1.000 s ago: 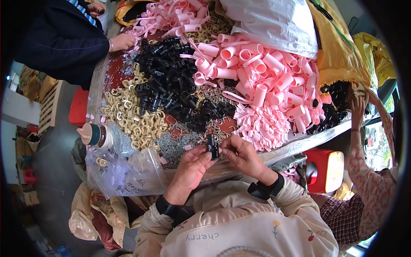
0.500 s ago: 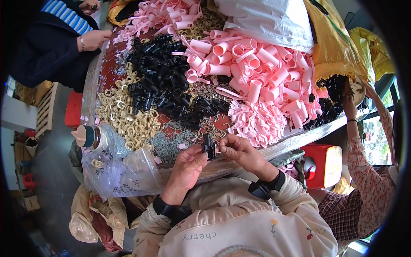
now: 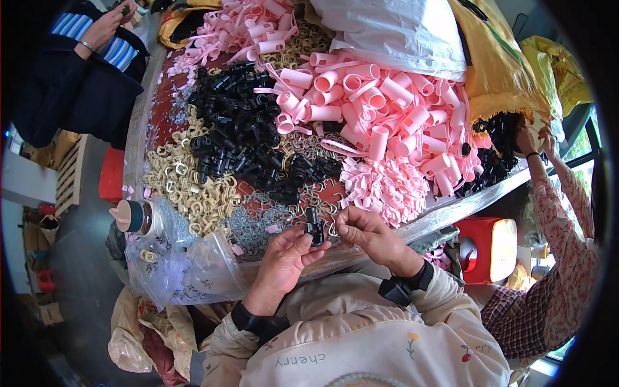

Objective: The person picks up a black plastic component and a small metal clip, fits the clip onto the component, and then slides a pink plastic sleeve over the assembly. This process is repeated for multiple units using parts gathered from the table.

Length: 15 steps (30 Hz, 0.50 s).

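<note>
Left hand (image 3: pixel 284 258) pinches small black plastic piece (image 3: pixel 314 227) at fingertips. Right hand (image 3: pixel 364 233) closes on piece's right side; whether thin metal clip sits in its fingers, cannot tell. Since 1 s ago, both hands stay together at table (image 3: pixel 138 138) edge, piece barely shifted: same fitting step continues. Beyond hands: wire clips (image 3: pixel 258 222), black parts heap (image 3: pixel 242 138), pink tubes (image 3: pixel 380 106). Left of left hand: clear plastic bags (image 3: pixel 174 271), bottle with teal cap (image 3: pixel 132 216). Right of right hand: red box (image 3: pixel 490 248).
</note>
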### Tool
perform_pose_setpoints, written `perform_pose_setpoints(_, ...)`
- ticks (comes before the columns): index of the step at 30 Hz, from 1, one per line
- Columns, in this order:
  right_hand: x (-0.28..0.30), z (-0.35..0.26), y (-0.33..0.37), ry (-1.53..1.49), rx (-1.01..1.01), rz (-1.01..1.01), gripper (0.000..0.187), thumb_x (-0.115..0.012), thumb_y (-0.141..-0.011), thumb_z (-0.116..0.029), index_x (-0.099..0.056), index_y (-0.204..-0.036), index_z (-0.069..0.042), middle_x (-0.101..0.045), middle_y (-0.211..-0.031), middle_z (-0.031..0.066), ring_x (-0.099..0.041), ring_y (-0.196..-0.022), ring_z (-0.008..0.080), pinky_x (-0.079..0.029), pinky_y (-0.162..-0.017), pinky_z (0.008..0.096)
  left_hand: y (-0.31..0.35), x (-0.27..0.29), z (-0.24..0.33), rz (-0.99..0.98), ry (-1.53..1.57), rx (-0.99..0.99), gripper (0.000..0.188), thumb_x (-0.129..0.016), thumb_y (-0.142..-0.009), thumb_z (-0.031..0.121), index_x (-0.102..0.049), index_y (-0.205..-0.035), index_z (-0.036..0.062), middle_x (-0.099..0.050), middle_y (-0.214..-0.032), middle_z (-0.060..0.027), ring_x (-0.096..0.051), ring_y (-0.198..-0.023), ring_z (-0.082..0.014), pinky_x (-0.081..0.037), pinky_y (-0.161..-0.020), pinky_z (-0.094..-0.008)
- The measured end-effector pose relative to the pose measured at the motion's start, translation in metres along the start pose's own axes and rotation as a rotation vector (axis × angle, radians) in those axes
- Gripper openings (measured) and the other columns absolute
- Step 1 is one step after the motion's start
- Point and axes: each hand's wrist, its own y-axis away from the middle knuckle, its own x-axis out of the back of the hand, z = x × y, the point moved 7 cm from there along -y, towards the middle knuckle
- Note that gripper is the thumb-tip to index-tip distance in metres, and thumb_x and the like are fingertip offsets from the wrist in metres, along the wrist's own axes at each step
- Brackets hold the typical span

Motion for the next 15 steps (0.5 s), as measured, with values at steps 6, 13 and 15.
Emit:
perform_pose_setpoints(6, -0.006, -0.023, 0.003, 0.321, 0.232, 0.032, 0.009, -0.051, -0.081, -0.011, -0.046, -0.080, -0.003, -0.044, -0.071, 0.0006, -0.042, -0.065, 0.0110, -0.035, -0.058, 0.0223, 0.002, 0.001, -0.004, -0.032, -0.015, 0.014, 0.023, -0.050, -0.081, 0.011, -0.049, -0.103, 0.0015, -0.057, -0.095, -0.0121, -0.058, -0.083, -0.0252, -0.050, -0.069, -0.0295)
perform_pose_setpoints(13, -0.023, -0.051, 0.015, 0.750, 0.559, 0.124, 0.010, -0.057, -0.073, -0.005, -0.048, -0.078, -0.006, -0.046, -0.082, 0.0090, -0.045, -0.076, 0.0237, -0.036, -0.065, 0.0303, 0.004, -0.006, -0.011, -0.049, -0.037, 0.075, 0.024, -0.049, -0.082, 0.010, -0.048, -0.104, 0.0010, -0.057, -0.094, -0.0103, -0.059, -0.080, -0.0208, -0.050, -0.069, -0.0292)
perform_pose_setpoints(15, -0.025, -0.055, 0.016, 0.859, 0.613, 0.135, 0.012, -0.057, -0.070, -0.003, -0.049, -0.078, -0.006, -0.045, -0.084, 0.0088, -0.044, -0.077, 0.0240, -0.035, -0.066, 0.0313, 0.002, -0.008, -0.010, -0.054, -0.031, 0.056, 0.024, -0.050, -0.081, 0.011, -0.049, -0.103, 0.0012, -0.057, -0.094, -0.0086, -0.059, -0.081, -0.0203, -0.049, -0.069, -0.0276)
